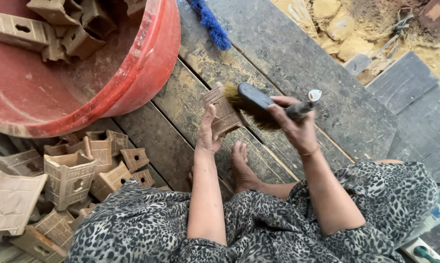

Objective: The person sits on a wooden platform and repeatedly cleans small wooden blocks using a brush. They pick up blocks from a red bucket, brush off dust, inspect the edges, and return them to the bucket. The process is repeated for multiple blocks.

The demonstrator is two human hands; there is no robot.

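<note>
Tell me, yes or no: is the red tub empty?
No: the red tub holds several brown clay pieces piled at its far side.

I see a floor of weathered grey planks, dusted with sawdust. At ten o'clock a red tub sits on it. At eight o'clock a heap of brown clay pieces lies on the boards. A blue brush rests at twelve o'clock. A bare foot stands at centre.
</note>
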